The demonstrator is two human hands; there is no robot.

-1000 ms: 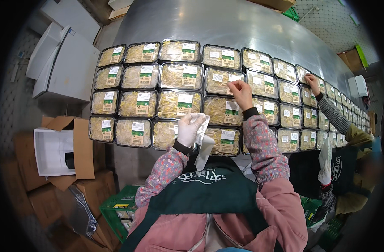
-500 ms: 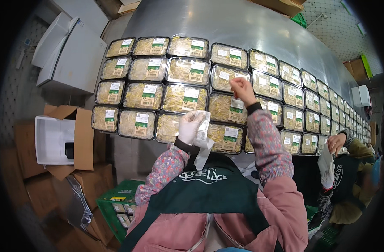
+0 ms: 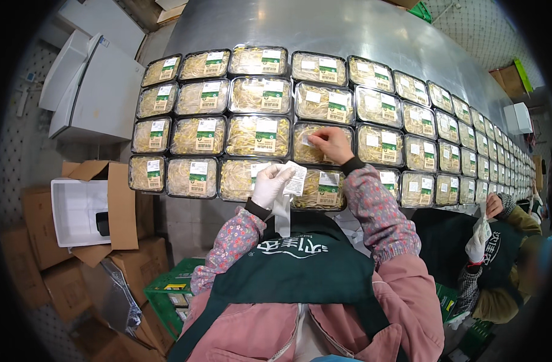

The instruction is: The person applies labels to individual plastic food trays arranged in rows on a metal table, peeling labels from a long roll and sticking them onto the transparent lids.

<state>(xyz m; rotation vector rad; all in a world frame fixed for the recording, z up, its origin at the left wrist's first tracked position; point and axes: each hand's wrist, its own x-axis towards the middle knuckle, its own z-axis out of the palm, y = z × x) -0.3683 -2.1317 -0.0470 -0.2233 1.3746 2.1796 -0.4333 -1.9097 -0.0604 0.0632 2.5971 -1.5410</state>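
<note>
Count recorded: twelve sprout trays (image 3: 258, 136) in the three leftmost columns, far-right trays (image 3: 469, 159) too small to tally, one label strip (image 3: 296, 179), wearer's left hand (image 3: 269, 187) and right hand (image 3: 331, 145), two.

Glossy, light-streaked metal table (image 3: 324, 27), grey floor (image 3: 194, 226) beside it, boxy white cabinet (image 3: 98, 90) at left

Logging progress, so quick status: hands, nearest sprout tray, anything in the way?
Gloved left hand gripping label strip. Bare right hand at small white label, over one sprout tray; whether stuck down, can't tell. No obstruction seen.
</note>
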